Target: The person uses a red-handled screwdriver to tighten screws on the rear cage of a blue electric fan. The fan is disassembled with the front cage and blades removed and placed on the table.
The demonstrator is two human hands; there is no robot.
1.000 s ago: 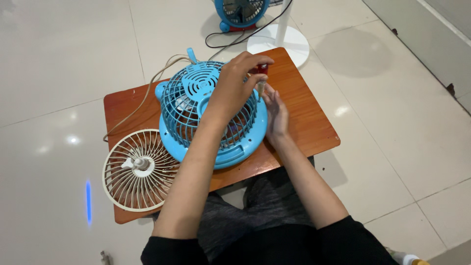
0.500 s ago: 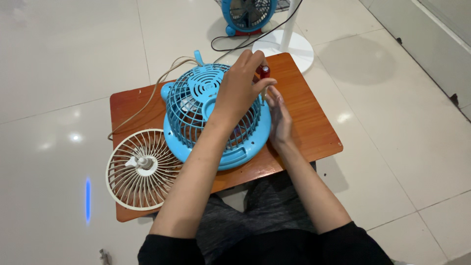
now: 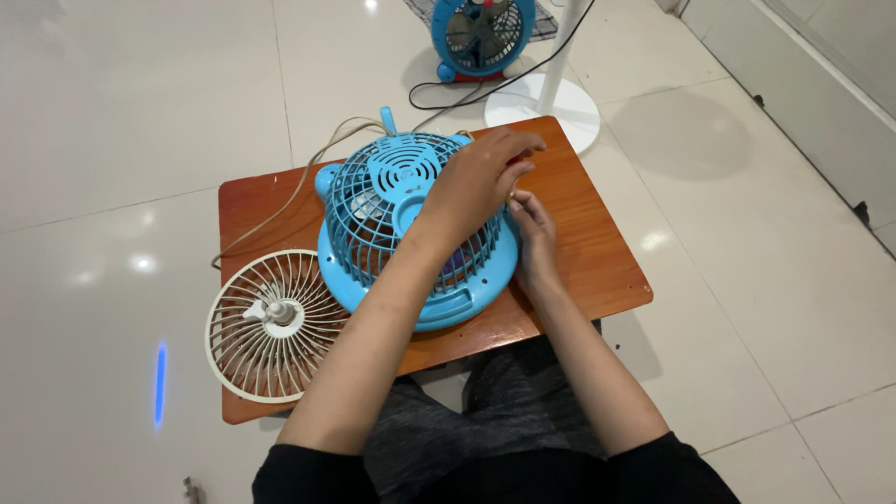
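Note:
A blue fan (image 3: 392, 187) lies face down on a small wooden table (image 3: 597, 252), its rear grille up. My left hand (image 3: 471, 182) reaches across the grille to the fan's right edge. Its fingers curl over a small red-handled tool (image 3: 512, 162), which is almost hidden. My right hand (image 3: 534, 233) lies on the table against the fan's right rim. Its fingertips sit just under my left fingers, and what they hold is hidden.
A white round grille (image 3: 271, 322) lies at the table's left front corner. A pale cord (image 3: 299, 182) runs off the back left. On the tiled floor behind stand a second blue fan (image 3: 481, 33) and a white round stand base (image 3: 546, 103).
My left hand has closed down over the red tool, so less of it shows. Both hands stay at the fan's right edge.

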